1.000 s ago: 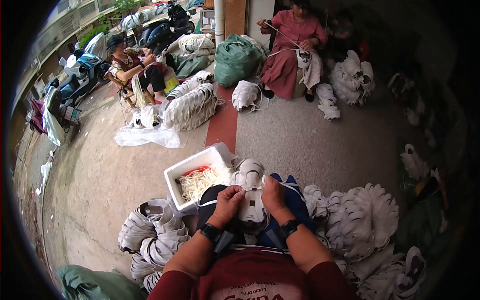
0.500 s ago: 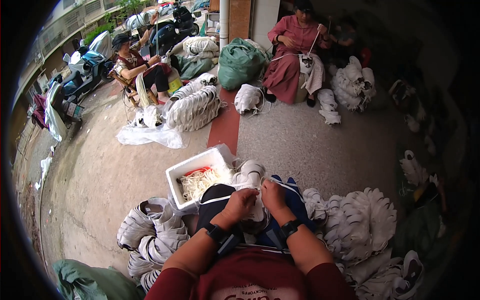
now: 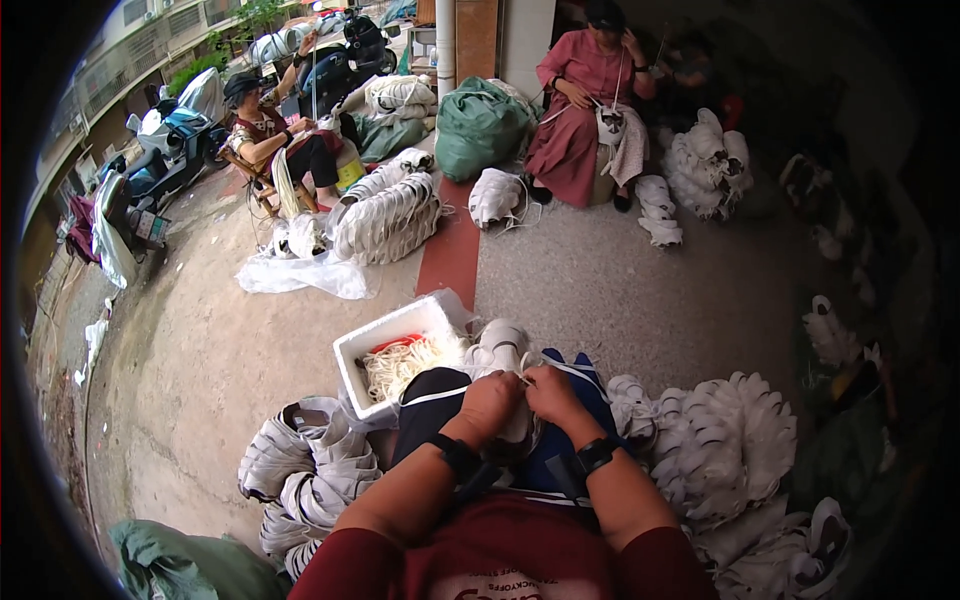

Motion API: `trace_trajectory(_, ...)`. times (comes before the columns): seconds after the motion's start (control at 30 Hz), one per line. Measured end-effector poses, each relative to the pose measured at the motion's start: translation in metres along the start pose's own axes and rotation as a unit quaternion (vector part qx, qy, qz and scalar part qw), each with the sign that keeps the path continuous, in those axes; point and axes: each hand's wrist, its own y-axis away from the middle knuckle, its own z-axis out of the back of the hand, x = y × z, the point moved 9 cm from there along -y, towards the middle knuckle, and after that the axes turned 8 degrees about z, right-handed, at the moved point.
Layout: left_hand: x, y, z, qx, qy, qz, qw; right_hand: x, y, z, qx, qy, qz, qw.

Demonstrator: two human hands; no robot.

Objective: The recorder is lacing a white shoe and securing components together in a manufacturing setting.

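Note:
A white shoe upper (image 3: 499, 345) lies in my lap between my knees, its lower part hidden behind my hands. My left hand (image 3: 489, 403) is closed above it, fingers pinched on a white shoelace (image 3: 525, 381). Close beside it, my right hand (image 3: 553, 393) pinches the same shoelace, and the fingertips of both hands nearly meet. One white strand runs leftward from my left hand across my dark trouser leg. Another crosses the blue cloth (image 3: 592, 405) beyond my right hand. How the lace passes through the eyelets is too small to make out.
A white foam box (image 3: 345, 350) of cream laces stands just ahead of my left knee. Bundled white shoe uppers lie at my left (image 3: 320, 470) and right (image 3: 725, 445). Two seated people work with laces farther off, near a green sack (image 3: 482, 130) and parked scooters (image 3: 180, 135).
My hands have come closer together over the shoe upper, and the left has shifted slightly right. The seated person at the far right has raised a hand toward their head.

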Motion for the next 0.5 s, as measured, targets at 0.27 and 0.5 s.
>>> trace_trajectory(0.27,-0.013,0.000,0.019,0.017,-0.038,0.026,0.999,-0.006,0.010,0.002,-0.060,-0.063,-0.028,0.996)
trace_trajectory(0.5,-0.001,0.056,0.061,0.024,0.103,-0.037,0.994,0.022,0.013,0.008,-0.137,0.019,0.019,0.990)
